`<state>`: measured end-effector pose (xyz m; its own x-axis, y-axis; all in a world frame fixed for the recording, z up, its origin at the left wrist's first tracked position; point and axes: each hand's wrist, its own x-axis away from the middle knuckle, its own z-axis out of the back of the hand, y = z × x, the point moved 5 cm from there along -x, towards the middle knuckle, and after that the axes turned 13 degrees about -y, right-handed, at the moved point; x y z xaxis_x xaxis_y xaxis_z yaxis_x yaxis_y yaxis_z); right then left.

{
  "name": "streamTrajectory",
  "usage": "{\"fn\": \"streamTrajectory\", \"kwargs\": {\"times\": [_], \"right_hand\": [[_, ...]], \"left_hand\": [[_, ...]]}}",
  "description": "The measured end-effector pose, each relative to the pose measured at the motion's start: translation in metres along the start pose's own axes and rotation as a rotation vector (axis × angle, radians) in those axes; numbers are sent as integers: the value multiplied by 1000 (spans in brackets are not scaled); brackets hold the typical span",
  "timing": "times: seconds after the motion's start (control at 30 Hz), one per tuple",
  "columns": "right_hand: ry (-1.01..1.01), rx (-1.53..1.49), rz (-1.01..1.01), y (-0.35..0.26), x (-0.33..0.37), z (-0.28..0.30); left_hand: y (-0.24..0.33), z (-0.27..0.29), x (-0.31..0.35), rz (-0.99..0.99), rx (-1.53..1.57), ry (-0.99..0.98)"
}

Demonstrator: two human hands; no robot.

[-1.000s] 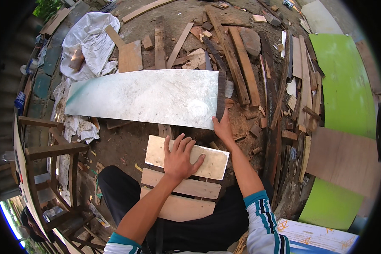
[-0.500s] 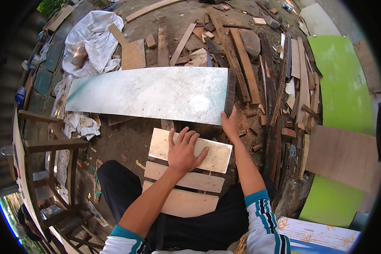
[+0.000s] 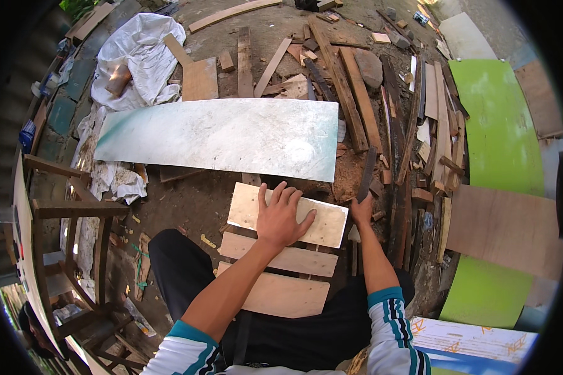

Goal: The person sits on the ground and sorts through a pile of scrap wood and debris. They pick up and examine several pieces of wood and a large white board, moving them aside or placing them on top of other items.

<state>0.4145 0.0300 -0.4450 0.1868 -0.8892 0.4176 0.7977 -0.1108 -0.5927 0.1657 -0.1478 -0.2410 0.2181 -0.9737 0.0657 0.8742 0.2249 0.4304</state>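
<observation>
Now holds the dark strip, likely wood, in the right hand, fingers closed around its near end. Half a second ago, has it along the right edge of the white sheet; now finds that edge bare, strip drawn away to the right and nearer the body. Tilts it, far end pointing outward and slightly right, above wood scraps and loose brown dust. Cannot tell exact thumb placement from here.

Still rests the left hand on the pale board, fingers spread and thumb set apart, gripping nothing. Cannot judge pressure. Matches both earlier views in pose. Shows board lying crosswise just short of the sheet, apart from it, with middle slat and lower slat nearer the body, over dark trousers. Notes gaps between all three.

Leaves sheet in roughly the same place; reads slight drift in view as head movement. Judged: strip now separate and under sole control of the right hand, board apparently steadied by the left.
</observation>
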Motion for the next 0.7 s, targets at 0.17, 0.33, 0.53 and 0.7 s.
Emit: {"fn": "streamTrajectory", "kwargs": {"times": [0.17,0.33,0.53,0.7], "right_hand": [[-3,-33,62,-47,-1,4],[-571,-724,-24,-133,-16,-11],[-675,-618,61,-176,-23,2],[-567,-828,206,-245,25,12]], "left_hand": [[-3,0,2,16,-3,0],[-4,-1,3,12,5,4],[4,0,4,-45,4,-7],[-4,12,15,-53,41,125]]}}
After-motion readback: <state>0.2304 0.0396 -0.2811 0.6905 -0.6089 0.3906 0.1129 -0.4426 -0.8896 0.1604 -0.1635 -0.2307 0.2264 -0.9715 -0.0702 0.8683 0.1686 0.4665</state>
